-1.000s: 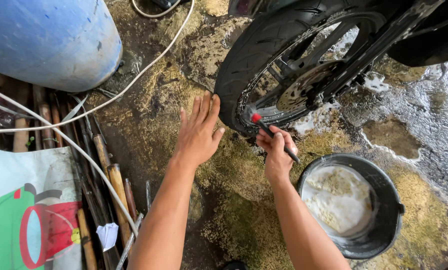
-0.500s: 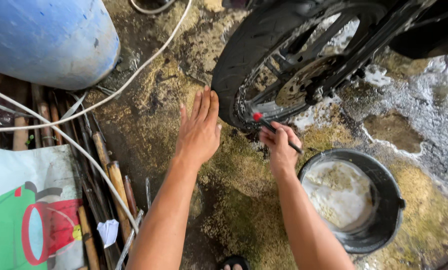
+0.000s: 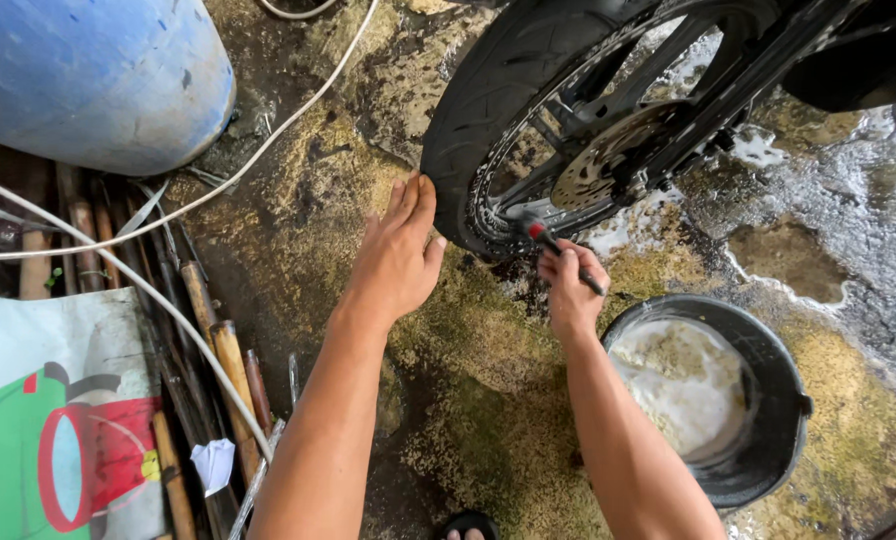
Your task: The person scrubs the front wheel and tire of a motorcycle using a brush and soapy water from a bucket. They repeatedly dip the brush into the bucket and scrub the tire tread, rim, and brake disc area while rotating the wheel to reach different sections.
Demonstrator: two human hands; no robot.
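A black motorcycle wheel [image 3: 488,110] with spokes and a brake disc stands on wet, mossy concrete at top centre. My left hand [image 3: 400,255] lies flat with fingers together against the tyre's lower left side. My right hand [image 3: 571,285] grips a small brush [image 3: 543,235] with a red collar and dark handle, its head pressed to the rim at the bottom of the wheel. A black bucket [image 3: 768,370] of soapy, foamy water sits just right of my right forearm.
A large blue barrel [image 3: 88,70] lies at top left. White hoses [image 3: 168,215] cross the ground over rusty tools and wooden handles [image 3: 218,360]. A green and red printed sheet [image 3: 58,440] covers the bottom left. Soap foam [image 3: 818,170] spreads at right.
The view has shifted slightly. My left hand stays on the tyre, and my right hand has moved the brush a little along the rim's lower edge.
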